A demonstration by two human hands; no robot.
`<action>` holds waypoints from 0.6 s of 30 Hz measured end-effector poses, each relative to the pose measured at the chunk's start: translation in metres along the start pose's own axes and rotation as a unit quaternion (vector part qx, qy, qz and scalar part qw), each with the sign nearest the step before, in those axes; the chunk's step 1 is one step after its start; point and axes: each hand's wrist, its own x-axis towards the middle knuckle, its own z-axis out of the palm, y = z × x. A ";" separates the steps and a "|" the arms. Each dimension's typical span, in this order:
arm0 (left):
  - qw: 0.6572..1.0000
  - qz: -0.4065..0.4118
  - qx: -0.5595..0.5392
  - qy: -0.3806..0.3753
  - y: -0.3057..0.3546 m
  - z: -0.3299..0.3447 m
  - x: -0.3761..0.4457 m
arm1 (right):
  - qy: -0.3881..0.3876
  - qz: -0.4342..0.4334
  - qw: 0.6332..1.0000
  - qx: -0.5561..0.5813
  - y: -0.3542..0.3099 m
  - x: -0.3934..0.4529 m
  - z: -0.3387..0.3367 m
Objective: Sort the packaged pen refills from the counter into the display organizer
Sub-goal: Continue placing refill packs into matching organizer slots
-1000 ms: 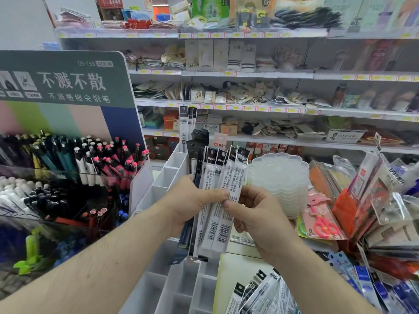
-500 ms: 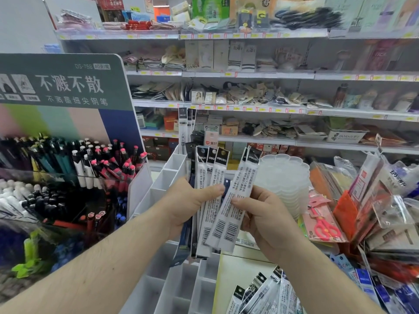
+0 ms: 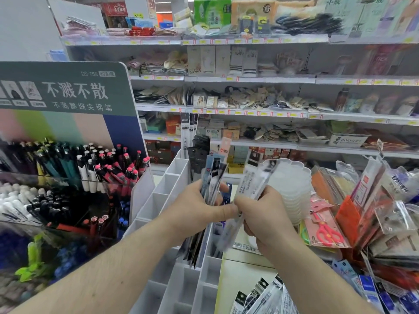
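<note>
My left hand (image 3: 195, 211) grips a bunch of long packaged pen refills (image 3: 212, 180), held upright over the white display organizer (image 3: 158, 200). My right hand (image 3: 265, 214) pinches a separate pair of refill packs (image 3: 256, 184) that tilt to the upper right, blurred by motion. More refill packs (image 3: 260, 295) lie on the counter at the bottom edge. Other packs (image 3: 188, 132) stand in the organizer's far compartments.
A pen display rack (image 3: 68, 177) with a green sign stands at left. A stack of clear plastic palettes (image 3: 292, 189), scissors in a pack (image 3: 326, 230) and piled packaged goods (image 3: 385, 211) crowd the right. Store shelves (image 3: 249, 112) fill the background.
The fan of refills has split: my right hand pulled two packs away to the right, while my left hand keeps the remainder and has turned them edge-on.
</note>
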 end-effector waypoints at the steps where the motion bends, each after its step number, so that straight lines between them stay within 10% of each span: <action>1: 1.000 0.001 0.000 -0.016 0.000 0.001 -0.001 | -0.003 -0.004 1.000 0.004 -0.002 -0.001 0.004; 14: 0.998 0.018 0.005 -0.051 0.005 -0.002 -0.004 | -0.107 0.144 0.948 0.265 -0.011 0.000 -0.004; 18: 0.999 0.004 -0.008 -0.041 0.006 -0.004 -0.003 | -0.129 0.107 0.975 0.144 -0.013 -0.004 -0.019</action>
